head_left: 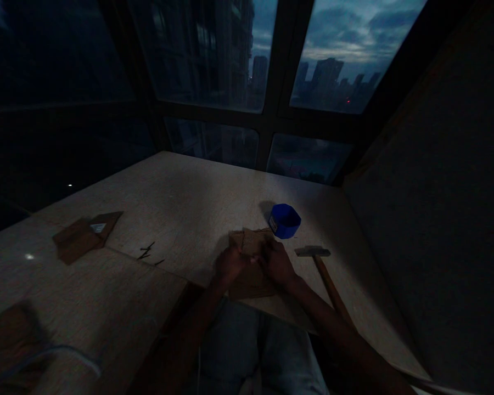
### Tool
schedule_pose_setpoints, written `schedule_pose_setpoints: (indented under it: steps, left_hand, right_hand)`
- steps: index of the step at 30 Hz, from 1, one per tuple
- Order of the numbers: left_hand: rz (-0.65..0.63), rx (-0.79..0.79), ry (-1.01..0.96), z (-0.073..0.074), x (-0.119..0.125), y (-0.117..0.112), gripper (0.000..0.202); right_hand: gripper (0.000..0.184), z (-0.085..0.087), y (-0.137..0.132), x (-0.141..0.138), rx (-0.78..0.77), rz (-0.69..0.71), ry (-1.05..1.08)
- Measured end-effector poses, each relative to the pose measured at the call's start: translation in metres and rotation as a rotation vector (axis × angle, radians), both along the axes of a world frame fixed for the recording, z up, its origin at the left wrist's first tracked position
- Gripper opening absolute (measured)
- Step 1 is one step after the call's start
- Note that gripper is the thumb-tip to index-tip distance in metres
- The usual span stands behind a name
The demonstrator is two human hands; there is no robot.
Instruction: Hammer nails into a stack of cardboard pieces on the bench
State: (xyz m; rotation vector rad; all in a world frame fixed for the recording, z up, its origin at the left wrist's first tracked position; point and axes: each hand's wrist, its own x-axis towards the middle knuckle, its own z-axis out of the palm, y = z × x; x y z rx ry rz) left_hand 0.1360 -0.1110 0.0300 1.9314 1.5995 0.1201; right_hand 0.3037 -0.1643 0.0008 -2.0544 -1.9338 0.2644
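A brown piece of cardboard (251,288) lies at the table's front edge, just above my lap. My left hand (231,266) is closed on its left side, fingers bent inward. From the right, my right hand (278,262) is closed on the same cardboard, and the thumbs come near each other over its middle. Dim light hides whether anything small sits between the fingertips. Just beyond the cardboard stands a blue open container (285,224) with a pale label. To the right of my right hand lies a hammer (327,277), its wooden handle passing behind my forearm.
Several dark nails (147,250) lie left of my hands on the pale table (189,203). Farther left is a folded cardboard piece (80,238) with a white label. A light cable (72,349) crosses the lower left corner. Windows (214,55) border the far side, a wall (428,192) the right.
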Motion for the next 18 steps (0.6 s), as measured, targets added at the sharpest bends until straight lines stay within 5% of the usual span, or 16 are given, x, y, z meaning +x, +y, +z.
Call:
schedule_pose_setpoints:
  steps: [6, 11, 14, 18]
  left_hand:
    - [-0.098, -0.107, -0.175, -0.009, -0.012, 0.02, 0.038]
    - [-0.067, -0.306, -0.461, -0.005, -0.019, 0.033, 0.02]
    - [0.03, -0.099, -0.406, 0.022, -0.027, 0.031, 0.015]
    - [0.05, 0.322, 0.043, 0.06, -0.024, 0.016, 0.016]
  right_hand:
    - [0.036, 0.006, -0.005, -0.012, -0.012, -0.035, -0.037]
    - [0.059, 0.001, -0.008, -0.01, 0.026, -0.106, 0.019]
    - [0.058, -0.002, -0.01, -0.009, 0.05, -0.14, 0.073]
    - [0.051, -0.002, -0.011, -0.008, 0.081, -0.135, 0.148]
